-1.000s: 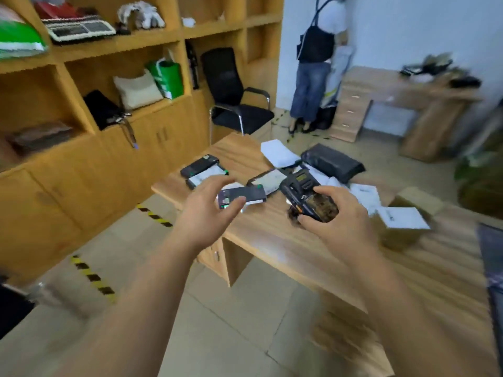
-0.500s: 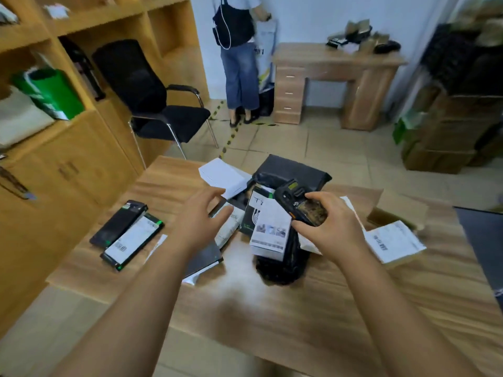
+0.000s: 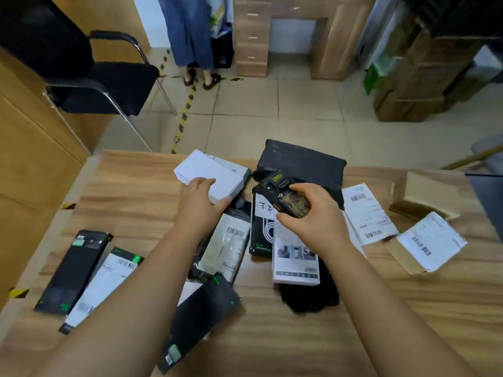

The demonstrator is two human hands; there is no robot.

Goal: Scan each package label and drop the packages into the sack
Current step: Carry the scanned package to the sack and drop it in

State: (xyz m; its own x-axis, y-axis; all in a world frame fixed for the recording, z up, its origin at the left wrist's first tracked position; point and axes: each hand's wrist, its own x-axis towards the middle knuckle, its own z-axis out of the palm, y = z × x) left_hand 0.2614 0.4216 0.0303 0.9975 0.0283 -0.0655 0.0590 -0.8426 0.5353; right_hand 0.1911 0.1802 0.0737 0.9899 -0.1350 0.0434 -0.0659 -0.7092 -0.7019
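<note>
right hand (image 3: 315,213) is curled around the handheld scanner (image 3: 283,195), thumb on the near side, holding it above the middle of the pile with its head pointing away from the person. left hand (image 3: 200,201) is on the white box (image 3: 211,174) at the far side of the tabletop (image 3: 381,322); thumb lies along the box's near edge, fingers reach over the top. looks like a grip starting, but whether the fingers are actually closed on it can't be told from this angle.

packages all on the tabletop, no sack visible in frame:
- black poly bag (image 3: 302,165) just behind the scanner, touching the white box's right side
- black carton with white handwriting (image 3: 262,224) directly under the scanner
- white product box with photos (image 3: 295,258) below the right wrist, lying on a black bundle (image 3: 310,297)
- clear-wrapped pack with barcode (image 3: 227,247) between the two forearms
- flat black sleeve (image 3: 73,270) and white-labelled sleeve (image 3: 102,284) side by side at left
- another black sleeve (image 3: 201,317) partly under the left forearm
- label sheet (image 3: 367,213) right of the scanner hand
- brown parcels with a shipping label (image 3: 430,240) further right

second person's legs (image 3: 190,36) stand by a wooden desk (image 3: 285,36) across the room. black chair (image 3: 81,66) at left.
</note>
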